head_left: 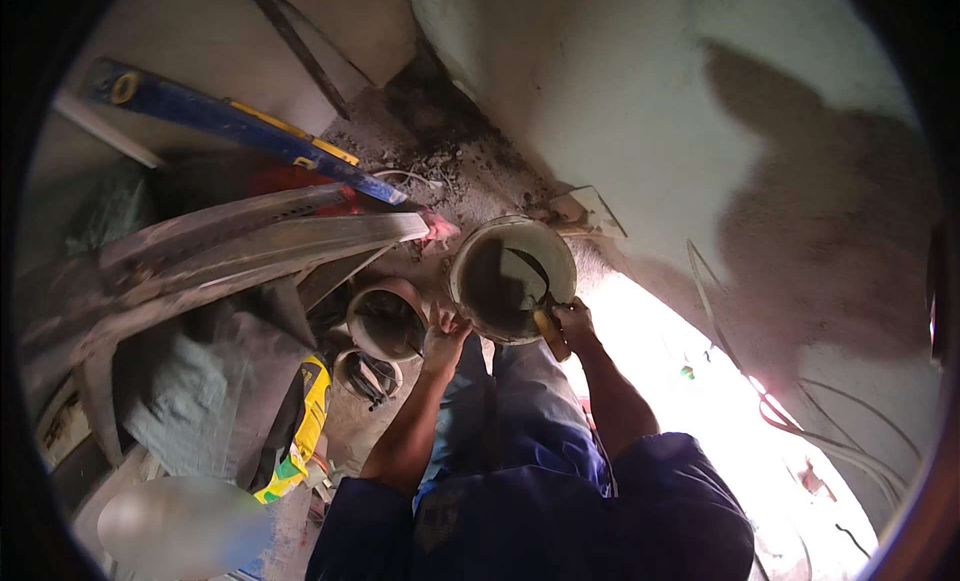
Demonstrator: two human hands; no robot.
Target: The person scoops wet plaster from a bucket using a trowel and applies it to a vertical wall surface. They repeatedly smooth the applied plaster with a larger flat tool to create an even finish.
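Observation:
A round bucket (470,249) with grey mortar inside stands on the floor in front of my knees. My right hand (572,321) grips the yellow wooden handle of a trowel (549,331), whose dark blade reaches down into the bucket. My left hand (443,339) rests on the bucket's near rim, fingers curled over the edge. Both forearms come up from the lower middle, over my blue trousers.
A second, smaller bucket (385,323) and a small container (367,374) stand left of the main one. A blue and yellow spirit level (240,126) and long metal straightedges (250,246) lie at left. A plastered wall (650,111) rises at right, with cables (790,411) on the bright floor.

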